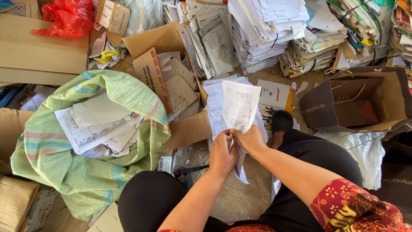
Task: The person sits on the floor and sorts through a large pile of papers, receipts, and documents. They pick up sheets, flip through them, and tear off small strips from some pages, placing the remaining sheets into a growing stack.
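Tiled floor (240, 202), green sack (86, 172) left, both hands (236, 148) gripping white sheets (240, 105)

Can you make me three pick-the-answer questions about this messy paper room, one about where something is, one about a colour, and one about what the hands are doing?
1. Where is the brown paper bag?
A. right of the person
B. inside the sack
C. on the stacks

2. What colour is the woven sack?
A. blue
B. green
C. black

3. What are the left hand and right hand doing?
A. resting empty
B. holding printed sheets
C. gripping a box

Answers:
1 A, it stands open at the right.
2 B, it is pale green with stripes.
3 B, both pinch the sheets' lower edge.
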